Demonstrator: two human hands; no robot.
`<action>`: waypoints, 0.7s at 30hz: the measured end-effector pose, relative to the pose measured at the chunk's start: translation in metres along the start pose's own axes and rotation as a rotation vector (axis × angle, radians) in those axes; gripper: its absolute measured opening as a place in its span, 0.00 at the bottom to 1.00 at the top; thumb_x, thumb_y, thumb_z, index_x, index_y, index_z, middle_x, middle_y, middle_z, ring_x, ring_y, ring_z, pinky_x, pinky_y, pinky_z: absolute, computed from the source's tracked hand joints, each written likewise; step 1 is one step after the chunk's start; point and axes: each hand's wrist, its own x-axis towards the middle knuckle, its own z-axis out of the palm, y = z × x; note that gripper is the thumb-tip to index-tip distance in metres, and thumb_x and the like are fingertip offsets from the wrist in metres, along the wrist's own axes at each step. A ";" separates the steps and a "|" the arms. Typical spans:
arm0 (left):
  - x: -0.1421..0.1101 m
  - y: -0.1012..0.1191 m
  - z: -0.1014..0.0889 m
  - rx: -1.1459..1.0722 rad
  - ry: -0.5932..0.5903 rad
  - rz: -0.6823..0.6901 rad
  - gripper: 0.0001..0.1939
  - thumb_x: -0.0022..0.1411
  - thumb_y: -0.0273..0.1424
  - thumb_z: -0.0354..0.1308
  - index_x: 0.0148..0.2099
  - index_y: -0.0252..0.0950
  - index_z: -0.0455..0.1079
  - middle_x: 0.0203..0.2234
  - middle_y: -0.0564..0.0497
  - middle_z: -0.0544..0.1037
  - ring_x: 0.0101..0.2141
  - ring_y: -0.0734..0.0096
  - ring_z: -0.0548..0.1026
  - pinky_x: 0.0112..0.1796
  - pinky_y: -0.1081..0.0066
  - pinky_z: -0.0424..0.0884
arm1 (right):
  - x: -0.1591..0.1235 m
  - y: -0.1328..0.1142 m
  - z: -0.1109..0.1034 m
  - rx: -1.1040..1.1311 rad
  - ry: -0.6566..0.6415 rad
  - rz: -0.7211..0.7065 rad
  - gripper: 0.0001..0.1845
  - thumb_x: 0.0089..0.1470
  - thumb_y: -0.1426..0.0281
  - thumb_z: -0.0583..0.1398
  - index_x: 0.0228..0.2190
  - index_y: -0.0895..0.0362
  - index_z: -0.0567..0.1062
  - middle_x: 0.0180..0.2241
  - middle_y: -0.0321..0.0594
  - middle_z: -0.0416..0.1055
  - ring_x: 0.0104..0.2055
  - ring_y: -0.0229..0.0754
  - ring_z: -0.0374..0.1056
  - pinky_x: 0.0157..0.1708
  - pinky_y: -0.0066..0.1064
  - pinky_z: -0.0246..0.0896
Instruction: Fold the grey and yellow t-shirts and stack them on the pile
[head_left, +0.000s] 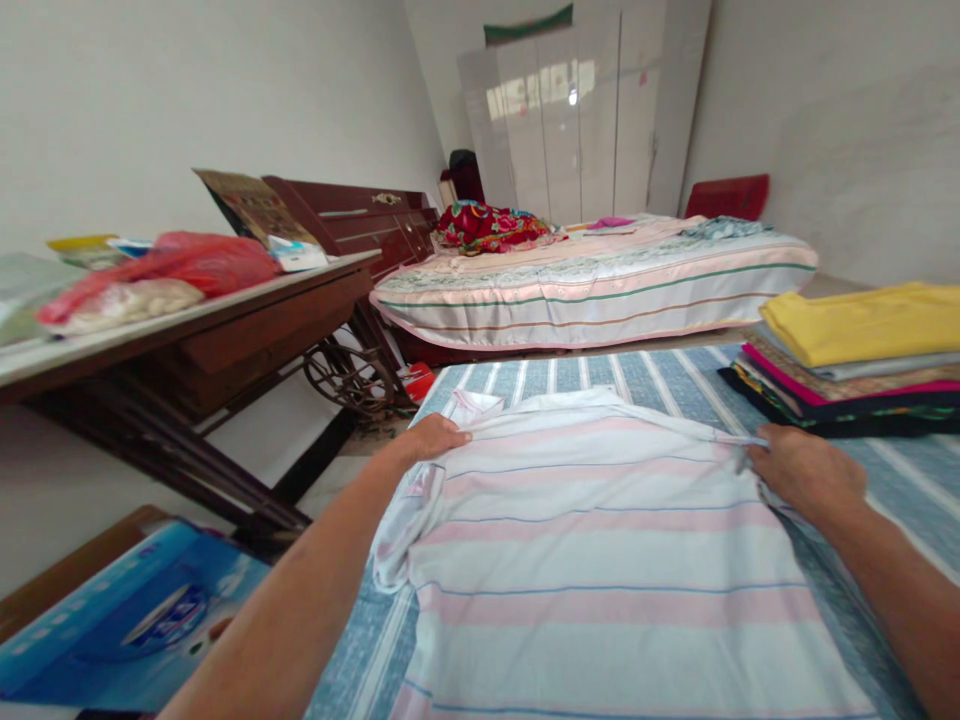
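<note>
A white shirt [607,555] with pink bands and thin blue lines lies spread over a blue-and-white striped sheet [645,372]. My left hand [435,437] pinches the shirt near its far left corner, at the shoulder. On the opposite side, my right hand [808,468] is closed on the far right corner, and the cloth is drawn taut between the two. Bunched fabric, seemingly a sleeve, hangs at the left side below my left hand. The near end of the shirt runs out of view at the bottom.
Folded clothes [870,350], yellow on top, are stacked right of the shirt. A sewing-machine table [300,300] holding a red plastic bag [217,262] stands left, above a blue box [172,610]. Beyond is a bed [600,300]; a wardrobe [562,130] stands at the back.
</note>
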 end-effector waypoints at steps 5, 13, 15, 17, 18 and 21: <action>0.002 0.009 0.008 0.420 0.206 -0.063 0.20 0.61 0.42 0.45 0.36 0.34 0.72 0.33 0.40 0.77 0.42 0.52 0.73 0.41 0.62 0.64 | -0.002 -0.001 -0.004 0.020 -0.001 0.003 0.21 0.58 0.62 0.43 0.36 0.56 0.72 0.42 0.55 0.71 0.43 0.57 0.69 0.34 0.39 0.60; 0.004 0.016 0.027 0.701 0.193 0.003 0.15 0.62 0.34 0.47 0.42 0.30 0.72 0.36 0.35 0.77 0.41 0.51 0.74 0.41 0.59 0.65 | 0.000 -0.002 -0.006 0.022 -0.021 0.019 0.19 0.59 0.62 0.45 0.39 0.56 0.72 0.42 0.54 0.71 0.44 0.55 0.68 0.35 0.38 0.60; -0.002 0.027 0.029 0.726 0.253 0.044 0.16 0.62 0.29 0.44 0.45 0.29 0.70 0.40 0.34 0.75 0.44 0.50 0.72 0.44 0.57 0.63 | 0.000 -0.004 -0.007 0.031 -0.013 0.022 0.18 0.58 0.62 0.46 0.38 0.56 0.72 0.41 0.52 0.72 0.44 0.55 0.69 0.35 0.38 0.61; -0.012 0.043 0.033 0.738 0.297 0.096 0.16 0.62 0.26 0.43 0.46 0.29 0.69 0.43 0.35 0.73 0.48 0.51 0.69 0.46 0.57 0.62 | 0.001 -0.005 -0.007 0.036 0.003 0.031 0.18 0.58 0.63 0.46 0.38 0.57 0.72 0.41 0.52 0.72 0.43 0.55 0.69 0.35 0.38 0.61; -0.018 0.051 0.037 0.732 0.301 0.139 0.15 0.62 0.27 0.43 0.46 0.30 0.68 0.43 0.37 0.73 0.48 0.52 0.68 0.46 0.58 0.62 | 0.001 -0.006 -0.007 0.038 0.012 0.039 0.18 0.58 0.63 0.46 0.38 0.57 0.72 0.40 0.52 0.72 0.43 0.55 0.69 0.35 0.38 0.61; -0.034 0.070 0.055 0.633 0.237 0.303 0.14 0.63 0.31 0.45 0.45 0.34 0.68 0.44 0.42 0.73 0.47 0.58 0.68 0.46 0.64 0.64 | 0.001 -0.006 -0.007 0.049 0.033 0.050 0.18 0.58 0.63 0.46 0.38 0.56 0.72 0.39 0.52 0.73 0.43 0.55 0.69 0.34 0.37 0.61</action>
